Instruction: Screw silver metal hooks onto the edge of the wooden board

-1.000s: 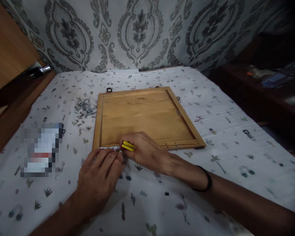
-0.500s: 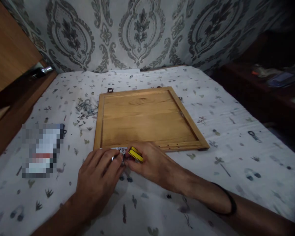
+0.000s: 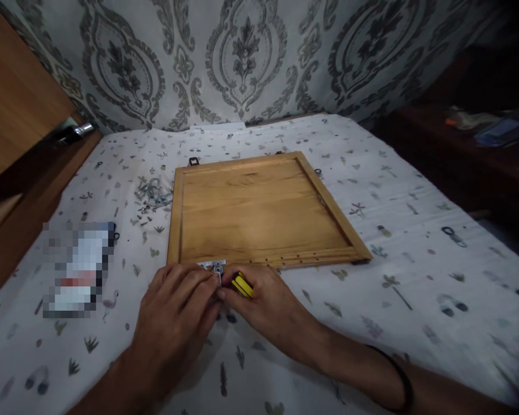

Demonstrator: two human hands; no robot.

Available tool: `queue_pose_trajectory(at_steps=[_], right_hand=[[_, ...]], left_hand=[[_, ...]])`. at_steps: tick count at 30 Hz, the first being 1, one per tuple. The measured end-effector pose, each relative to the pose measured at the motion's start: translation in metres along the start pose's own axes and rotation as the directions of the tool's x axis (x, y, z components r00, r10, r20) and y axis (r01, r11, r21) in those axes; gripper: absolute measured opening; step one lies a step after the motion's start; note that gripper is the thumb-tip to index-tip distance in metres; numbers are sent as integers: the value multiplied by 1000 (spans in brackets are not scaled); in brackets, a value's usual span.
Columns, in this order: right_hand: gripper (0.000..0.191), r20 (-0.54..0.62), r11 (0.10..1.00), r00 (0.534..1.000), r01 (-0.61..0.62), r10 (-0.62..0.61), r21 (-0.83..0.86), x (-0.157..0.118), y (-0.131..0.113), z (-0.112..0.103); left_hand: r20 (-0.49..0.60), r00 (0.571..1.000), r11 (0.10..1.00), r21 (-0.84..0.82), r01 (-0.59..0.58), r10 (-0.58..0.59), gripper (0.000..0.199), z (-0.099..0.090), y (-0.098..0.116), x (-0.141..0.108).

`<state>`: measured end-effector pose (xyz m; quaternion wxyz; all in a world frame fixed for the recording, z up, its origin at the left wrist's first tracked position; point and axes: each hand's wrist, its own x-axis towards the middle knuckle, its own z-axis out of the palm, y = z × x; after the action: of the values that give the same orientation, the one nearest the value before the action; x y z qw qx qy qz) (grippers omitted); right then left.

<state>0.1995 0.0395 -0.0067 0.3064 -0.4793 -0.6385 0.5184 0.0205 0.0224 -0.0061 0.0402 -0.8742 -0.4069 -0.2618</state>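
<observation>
A framed wooden panel (image 3: 255, 210) lies flat on the patterned sheet. At its near edge, toward the left corner, sits a silver metal latch (image 3: 217, 267). My left hand (image 3: 175, 314) is closed over the latch, fingers curled at the frame edge and partly hiding it. Just right of the latch, my right hand (image 3: 263, 297) grips a screwdriver by its yellow-and-black handle (image 3: 243, 285); the tip cannot be made out. The fingertips of both hands almost meet. Several small dark holes run along the near frame rail.
Loose metal hardware and screws (image 3: 152, 195) lie left of the panel. A blurred-out phone-like object (image 3: 84, 268) rests farther left. Dark metal loops (image 3: 194, 161) stick out at the panel's far edge. Wooden furniture (image 3: 21, 75) borders the left side, with a patterned curtain (image 3: 244, 57) behind.
Both hands stay at the near edge. The screwdriver handle has shifted slightly down and right, and my left fingers sit a little lower, showing more of the latch. The view has moved slightly.
</observation>
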Motion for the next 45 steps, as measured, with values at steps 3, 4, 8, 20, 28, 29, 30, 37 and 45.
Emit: queue_pose_trajectory(at_steps=[3, 4, 8, 20, 28, 29, 30, 37, 45], right_hand=[[13, -9, 1000, 1000, -25, 25, -4, 2, 1, 0], [14, -6, 999, 999, -35, 35, -8, 2, 2, 0], [17, 12, 998, 998, -62, 62, -6, 3, 4, 1], [15, 72, 981, 991, -122, 112, 150, 5, 5, -3], [17, 56, 977, 996, -83, 73, 197, 5, 5, -3], [17, 49, 979, 996, -81, 73, 189, 5, 5, -3], [17, 47, 980, 996, -85, 78, 179, 4, 4, -3], [17, 53, 983, 994, -98, 91, 153, 4, 1, -4], [18, 64, 981, 995, -91, 81, 169, 5, 3, -2]], left_hand=[[57, 997, 971, -228, 65, -53, 23, -11, -9, 4], [86, 993, 953, -285, 100, -79, 26, -14, -13, 6], [134, 976, 946, -253, 202, -172, 16, -15, -25, 12], [124, 991, 996, -65, 58, -50, 18, -8, -14, 28], [220, 971, 994, -26, 105, -97, 19, -6, -8, 31], [231, 967, 991, -51, 121, -106, 19, -5, -8, 31], [245, 963, 988, -75, 137, -115, 19, -4, -8, 30], [310, 935, 976, -79, 204, -171, 16, -1, -6, 32], [362, 909, 964, -87, 253, -206, 19, -3, 1, 34]])
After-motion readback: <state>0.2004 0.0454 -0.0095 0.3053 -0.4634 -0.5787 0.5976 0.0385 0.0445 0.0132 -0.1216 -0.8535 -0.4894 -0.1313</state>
